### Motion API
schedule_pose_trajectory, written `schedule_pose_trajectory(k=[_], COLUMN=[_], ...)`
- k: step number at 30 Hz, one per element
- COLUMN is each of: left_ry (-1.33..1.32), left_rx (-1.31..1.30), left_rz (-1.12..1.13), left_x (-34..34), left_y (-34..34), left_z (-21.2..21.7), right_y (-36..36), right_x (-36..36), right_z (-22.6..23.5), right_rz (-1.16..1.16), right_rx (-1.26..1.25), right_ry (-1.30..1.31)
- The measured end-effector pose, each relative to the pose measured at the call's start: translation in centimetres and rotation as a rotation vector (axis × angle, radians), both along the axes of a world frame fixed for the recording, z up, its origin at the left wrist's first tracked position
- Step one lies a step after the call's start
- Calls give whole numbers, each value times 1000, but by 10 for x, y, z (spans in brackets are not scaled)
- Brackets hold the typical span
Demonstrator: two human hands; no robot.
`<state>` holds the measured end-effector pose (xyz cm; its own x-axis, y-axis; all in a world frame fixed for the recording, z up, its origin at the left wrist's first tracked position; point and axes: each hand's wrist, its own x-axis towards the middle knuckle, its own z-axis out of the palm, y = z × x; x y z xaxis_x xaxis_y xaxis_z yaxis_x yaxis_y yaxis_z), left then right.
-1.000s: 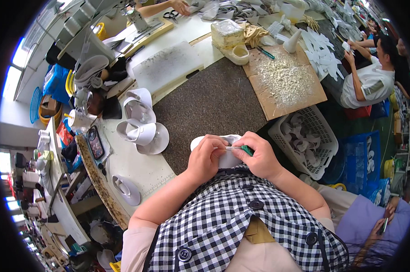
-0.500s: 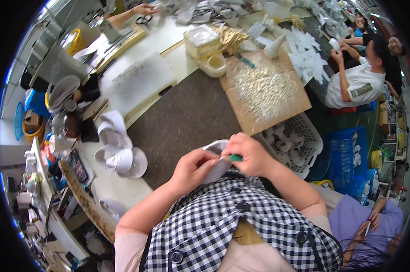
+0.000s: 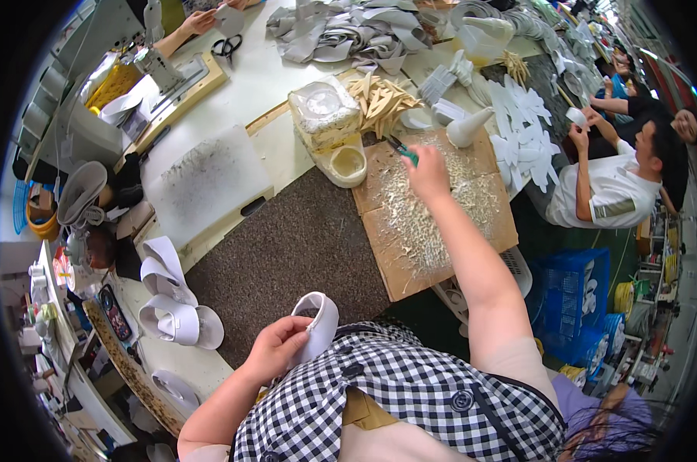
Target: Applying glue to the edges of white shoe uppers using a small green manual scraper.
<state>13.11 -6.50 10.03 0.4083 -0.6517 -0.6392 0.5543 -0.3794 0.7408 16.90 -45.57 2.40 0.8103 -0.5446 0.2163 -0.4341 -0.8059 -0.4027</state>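
Observation:
My left hand (image 3: 278, 348) grips a white shoe upper (image 3: 318, 317) close to my checked shirt, over the near edge of a dark brown mat (image 3: 287, 254). My right hand (image 3: 427, 174) is stretched far forward over a wooden board (image 3: 483, 231) strewn with pale shavings. It holds a small green-handled tool (image 3: 404, 152), whose tip points toward a cream glue pot (image 3: 347, 164) and a pile of wooden sticks (image 3: 381, 96).
Several white shoe uppers (image 3: 167, 296) lie left of the mat. A white cutting sheet (image 3: 206, 181) and a clear lidded tub (image 3: 324, 112) sit beyond. A white basket (image 3: 518, 269) and blue crate (image 3: 576, 289) stand to the right. Other people (image 3: 618, 185) work at the far right.
My right hand has left the shoe upper and reached forward over the wooden board with the green tool. My left hand keeps hold of the upper. The view has tilted forward.

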Motion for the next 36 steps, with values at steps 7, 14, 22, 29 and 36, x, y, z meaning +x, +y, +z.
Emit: schedule_pose_trajectory(k=[7,14,22,29,36], left_ry=[-152,179,235,312,292], left_rx=[195,90,-33,-67,-84], left_rz=[135,296,92,89,60], left_x=[5,-5,-8,-15,-22], left_y=[-3,0,11,16,15], left_z=[-9,-38,-26,-25,-33], right_y=[-43,91,171,179,180], right_x=[20,-64,-102,-111,-107], right_z=[-19,61,77,77,80], right_rz=[1,416,962,1213,1280], right_rx=[189,673,225,57,-42], right_ry=[328,235,243,250,191])
